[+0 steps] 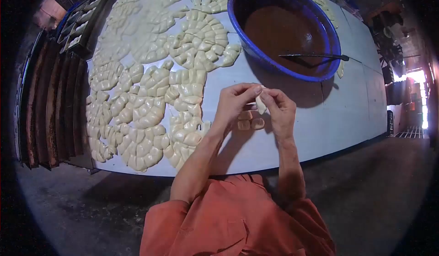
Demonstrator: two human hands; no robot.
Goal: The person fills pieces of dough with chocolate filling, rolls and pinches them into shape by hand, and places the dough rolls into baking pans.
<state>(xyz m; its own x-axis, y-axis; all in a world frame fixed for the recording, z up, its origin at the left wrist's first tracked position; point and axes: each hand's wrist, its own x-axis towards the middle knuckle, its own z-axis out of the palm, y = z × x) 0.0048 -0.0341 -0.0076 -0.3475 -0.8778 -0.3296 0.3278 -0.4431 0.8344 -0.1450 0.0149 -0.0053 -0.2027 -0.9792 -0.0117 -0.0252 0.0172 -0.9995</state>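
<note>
Dough pieces (pixel 257 124), at least 3, rest on the tabletop (pixel 302 135) at 6 o'clock from the pinch. Above them, the left hand (pixel 234 102) and right hand (pixel 281 110) each pinch the pale dough strip (pixel 260 105) between thumb and fingers; light, even pressure should suit something so soft-looking. Scored slabs (pixel 141 148) spread away from 8 to 11 o'clock; knuckles are best kept clear of the blue basin (pixel 260 54) at 1 o'clock.
</note>
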